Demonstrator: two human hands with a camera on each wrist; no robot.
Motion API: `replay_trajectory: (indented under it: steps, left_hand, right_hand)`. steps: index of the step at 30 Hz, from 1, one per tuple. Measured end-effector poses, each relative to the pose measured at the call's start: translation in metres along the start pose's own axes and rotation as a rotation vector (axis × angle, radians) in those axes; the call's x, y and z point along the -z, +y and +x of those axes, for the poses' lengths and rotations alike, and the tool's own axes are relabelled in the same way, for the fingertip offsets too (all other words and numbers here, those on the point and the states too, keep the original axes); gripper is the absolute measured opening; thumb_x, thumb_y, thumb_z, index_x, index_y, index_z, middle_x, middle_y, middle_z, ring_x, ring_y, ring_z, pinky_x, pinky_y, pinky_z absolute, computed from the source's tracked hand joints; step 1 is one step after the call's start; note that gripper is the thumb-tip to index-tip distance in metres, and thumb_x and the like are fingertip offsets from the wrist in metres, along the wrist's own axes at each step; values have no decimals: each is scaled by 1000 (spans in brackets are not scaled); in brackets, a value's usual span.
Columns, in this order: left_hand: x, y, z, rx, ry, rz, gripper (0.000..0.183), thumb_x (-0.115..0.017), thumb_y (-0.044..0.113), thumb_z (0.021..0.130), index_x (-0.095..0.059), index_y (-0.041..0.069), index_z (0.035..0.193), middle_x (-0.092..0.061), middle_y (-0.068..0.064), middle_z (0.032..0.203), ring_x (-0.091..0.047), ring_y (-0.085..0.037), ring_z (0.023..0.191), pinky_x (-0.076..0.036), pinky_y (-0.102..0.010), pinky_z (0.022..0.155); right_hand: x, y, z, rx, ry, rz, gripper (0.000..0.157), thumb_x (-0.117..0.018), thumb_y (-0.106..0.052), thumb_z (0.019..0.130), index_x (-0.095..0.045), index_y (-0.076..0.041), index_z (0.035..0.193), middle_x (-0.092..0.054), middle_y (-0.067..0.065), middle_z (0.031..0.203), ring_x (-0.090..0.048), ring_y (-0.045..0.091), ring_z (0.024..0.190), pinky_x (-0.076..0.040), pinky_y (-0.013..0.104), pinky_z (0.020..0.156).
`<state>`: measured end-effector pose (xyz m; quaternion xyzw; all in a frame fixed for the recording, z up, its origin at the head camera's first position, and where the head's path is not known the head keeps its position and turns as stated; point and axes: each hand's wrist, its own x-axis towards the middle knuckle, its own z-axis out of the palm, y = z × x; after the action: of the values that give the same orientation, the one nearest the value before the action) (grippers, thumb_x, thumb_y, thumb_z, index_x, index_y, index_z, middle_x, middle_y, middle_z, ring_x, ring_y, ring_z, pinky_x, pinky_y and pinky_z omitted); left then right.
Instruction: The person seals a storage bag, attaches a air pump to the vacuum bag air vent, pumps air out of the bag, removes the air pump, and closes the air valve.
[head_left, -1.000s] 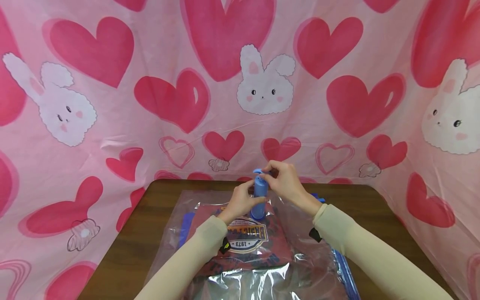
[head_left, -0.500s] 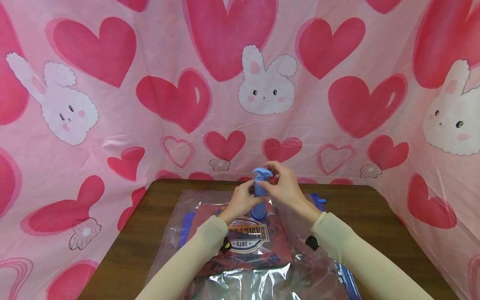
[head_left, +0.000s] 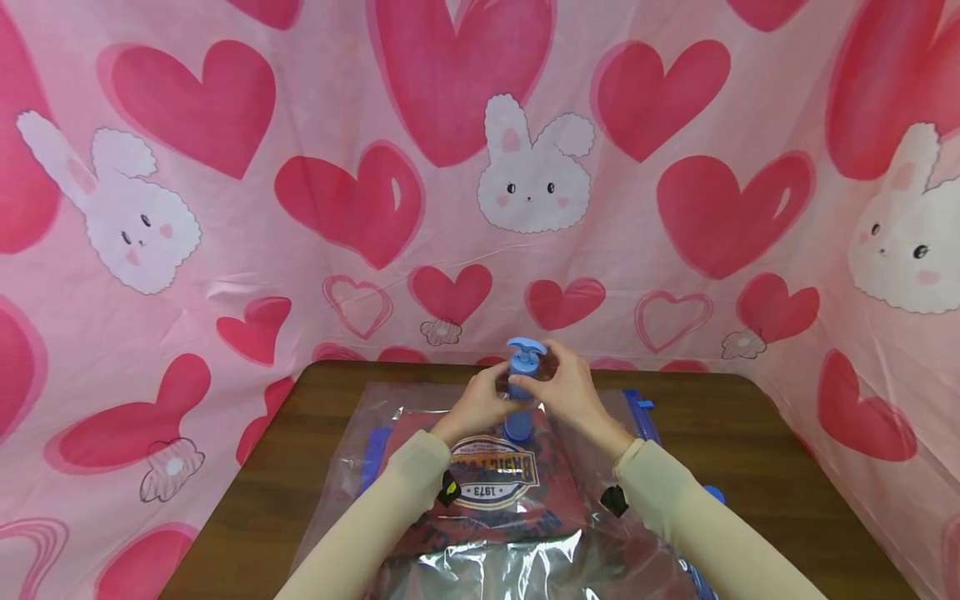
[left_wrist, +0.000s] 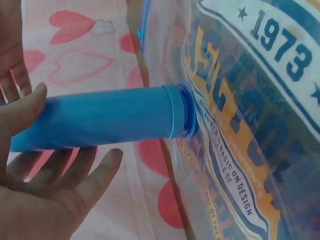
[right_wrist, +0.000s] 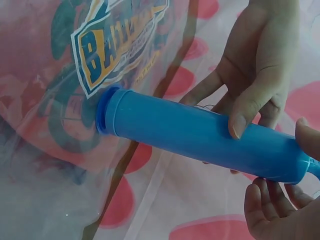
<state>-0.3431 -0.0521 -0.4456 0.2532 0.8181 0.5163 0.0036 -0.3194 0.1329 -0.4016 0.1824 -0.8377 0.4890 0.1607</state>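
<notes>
A blue hand pump (head_left: 519,423) stands upright, its base against a clear plastic storage bag (head_left: 495,575). Inside the bag lies a folded red garment (head_left: 420,529) with a printed "1973" badge. My left hand (head_left: 480,410) grips the pump's barrel (left_wrist: 115,115), thumb on one side and fingers on the other. Around the barrel's upper end, just below the T-shaped handle (head_left: 527,346), my right hand (head_left: 572,390) holds with thumb and fingers. The right wrist view shows the right thumb (right_wrist: 307,137) at that end. The bag's valve is hidden under the pump's base.
The bag lies on a dark wooden table (head_left: 277,475). A blue zip strip (head_left: 641,417) runs along the bag's right side, partly behind the right sleeve (head_left: 705,508). Pink cloth (head_left: 450,225) printed with hearts and rabbits hangs behind and at both sides.
My right hand has let go of the pump's handle and slid down to the upper barrel. The handle, partly covered before, now shows fully. My left hand stays on the barrel.
</notes>
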Motion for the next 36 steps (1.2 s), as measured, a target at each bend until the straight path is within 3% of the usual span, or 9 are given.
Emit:
replay_trajectory:
  steps: [5, 10, 23, 30, 36]
  left_hand:
    - [3, -2, 1, 2, -68, -40, 65, -84, 11, 92, -57, 13, 150, -66, -5, 139, -64, -32, 128, -55, -47, 101]
    - [4, -3, 2, 6, -93, -54, 68, -81, 8, 93, -52, 11, 154, -64, -9, 143, -61, -36, 131, -54, -48, 101]
    - [3, -8, 2, 20, -68, -61, 62, -82, 9, 93, -58, 15, 149, -64, -6, 141, -61, -35, 130, -53, -51, 103]
    - [4, -8, 1, 37, -37, -37, 59, -85, 14, 91, -61, 14, 145, -66, -5, 137, -63, -34, 127, -55, -50, 100]
    - [6, -7, -1, 46, -48, -37, 62, -84, 14, 92, -58, 13, 148, -66, -6, 137, -64, -32, 126, -55, -50, 100]
  right_hand:
    - [-2, 3, 2, -50, 13, 15, 52, -94, -23, 81, -68, -5, 123, -75, 10, 103, -73, 24, 89, -61, 42, 81]
    - [-3, 6, 4, -57, 24, 20, 51, -95, -23, 80, -69, -5, 121, -74, 11, 101, -73, 25, 88, -61, 41, 79]
    - [-2, 6, 2, -31, 18, 50, 49, -94, -21, 81, -72, -5, 121, -76, 9, 102, -74, 23, 87, -62, 37, 78]
    - [1, 5, 3, 1, -27, 59, 50, -93, -16, 83, -72, -1, 125, -77, 13, 105, -75, 27, 91, -62, 44, 82]
    - [3, 10, 4, 18, -75, 70, 49, -89, -14, 87, -70, -2, 130, -75, 14, 112, -74, 27, 95, -62, 42, 85]
